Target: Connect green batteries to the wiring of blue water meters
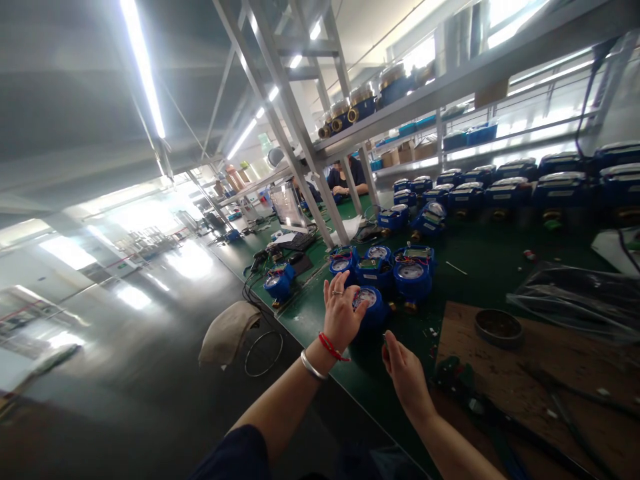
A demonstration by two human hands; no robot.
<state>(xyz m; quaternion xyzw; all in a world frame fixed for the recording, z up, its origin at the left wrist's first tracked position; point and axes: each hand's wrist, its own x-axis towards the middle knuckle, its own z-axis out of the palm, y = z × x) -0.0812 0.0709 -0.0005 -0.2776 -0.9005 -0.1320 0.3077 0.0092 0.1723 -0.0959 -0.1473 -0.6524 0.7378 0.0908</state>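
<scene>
My left hand has its fingers spread and rests against the near side of a blue water meter on the green workbench. It wears a ring, a red string and a silver bangle. My right hand hovers just right of and below that meter, fingers loosely curled, nothing visible in them. Behind the meter stands a cluster of several more blue meters.
Rows of blue meters line the back of the bench. A brown board with a round ring part lies at right, beside a plastic bag. Metal shelving stands overhead. A seated person works far off. A stool stands at the bench's left edge.
</scene>
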